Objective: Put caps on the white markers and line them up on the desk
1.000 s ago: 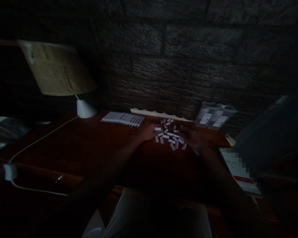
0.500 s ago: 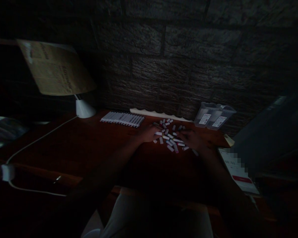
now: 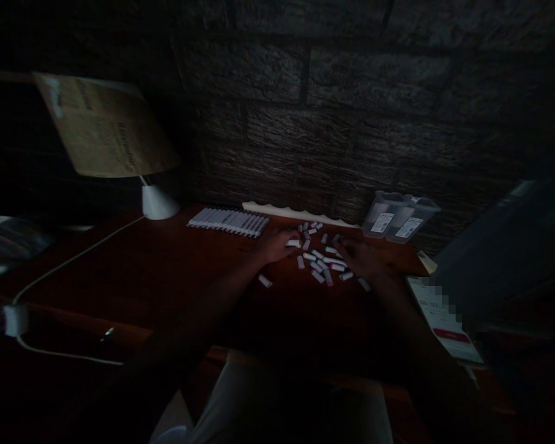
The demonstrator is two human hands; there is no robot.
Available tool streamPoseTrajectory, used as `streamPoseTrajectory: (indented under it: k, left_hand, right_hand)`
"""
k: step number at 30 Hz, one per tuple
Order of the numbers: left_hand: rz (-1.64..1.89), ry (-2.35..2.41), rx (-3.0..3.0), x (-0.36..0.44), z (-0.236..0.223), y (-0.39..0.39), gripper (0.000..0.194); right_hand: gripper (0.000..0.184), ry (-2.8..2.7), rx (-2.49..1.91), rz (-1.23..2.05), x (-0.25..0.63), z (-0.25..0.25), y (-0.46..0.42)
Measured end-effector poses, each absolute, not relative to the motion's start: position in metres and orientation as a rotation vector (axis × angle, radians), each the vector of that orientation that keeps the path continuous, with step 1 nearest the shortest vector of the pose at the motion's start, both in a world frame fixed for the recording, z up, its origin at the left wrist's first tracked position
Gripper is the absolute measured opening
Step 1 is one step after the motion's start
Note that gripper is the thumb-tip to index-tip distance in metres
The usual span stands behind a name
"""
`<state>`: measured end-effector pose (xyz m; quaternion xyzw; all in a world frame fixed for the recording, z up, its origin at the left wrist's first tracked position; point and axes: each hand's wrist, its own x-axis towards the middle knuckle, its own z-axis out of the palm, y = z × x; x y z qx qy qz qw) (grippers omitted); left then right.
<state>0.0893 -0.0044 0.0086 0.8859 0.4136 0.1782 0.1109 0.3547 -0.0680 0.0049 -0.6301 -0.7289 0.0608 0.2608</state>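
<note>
The scene is very dark. Several small white caps [image 3: 321,262] lie scattered on a reddish wooden desk [image 3: 166,271]. My left hand [image 3: 272,245] rests at the left edge of the pile, its fingertips touching one white cap [image 3: 293,243]. My right hand [image 3: 358,256] lies on the pile's right side, fingers spread over the caps. One cap [image 3: 264,281] lies apart, nearer to me on the left. Behind my left hand is a row of white markers [image 3: 229,222] laid side by side. Whether either hand grips a cap is too dark to tell.
A white desk lamp [image 3: 155,202] with a paper shade [image 3: 106,126] stands at back left, its cord [image 3: 65,265] trailing off the desk. Two clear plastic boxes [image 3: 400,216] stand at back right. A printed leaflet [image 3: 444,320] lies at right. A dark brick wall [image 3: 328,123] backs the desk.
Both hands have shifted slightly over the pile, and the caps have moved about. One cap now lies apart on the near left of the pile.
</note>
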Motion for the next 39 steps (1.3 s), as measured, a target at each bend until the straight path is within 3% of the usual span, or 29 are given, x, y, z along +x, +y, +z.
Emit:
streamPoseTrajectory:
  k: [6, 10, 14, 18, 23, 29, 35, 39]
  left_hand:
    - [0.574, 1.159, 2.534, 0.089, 0.006, -0.003, 0.039]
    - [0.829, 1.159, 2.353, 0.089, 0.009, 0.003, 0.034]
    - [1.239, 1.097, 1.828, 0.077, 0.022, 0.012, 0.019]
    - [1.337, 0.954, 1.231, 0.064, 0.04, 0.012, 0.027]
    - [1.262, 0.681, 0.934, 0.064, 0.048, 0.005, 0.019]
    - [1.145, 0.555, 0.812, 0.072, 0.043, 0.002, 0.01]
    - [1.133, 0.551, 1.029, 0.082, 0.036, -0.002, 0.03]
    - [1.155, 0.56, 1.139, 0.09, 0.042, -0.012, 0.037]
  right_hand:
    - [0.028, -1.881, -1.691, 0.164, 0.357, 0.008, -0.068]
    - [0.026, -1.989, -1.334, 0.229, 0.316, 0.024, -0.091]
    - [0.025, -2.346, -0.887, 0.212, 0.241, 0.024, -0.132]
    - [0.03, -2.531, -0.742, -0.027, 0.202, 0.005, -0.149]
    - [0.019, -2.525, -0.876, -0.071, 0.215, -0.005, -0.134]
    - [0.019, -2.419, -1.136, -0.101, 0.235, 0.004, -0.122]
    - [0.021, -2.276, -1.341, -0.056, 0.263, 0.005, -0.106]
    - [0.026, -1.93, -1.391, 0.208, 0.287, 0.012, -0.098]
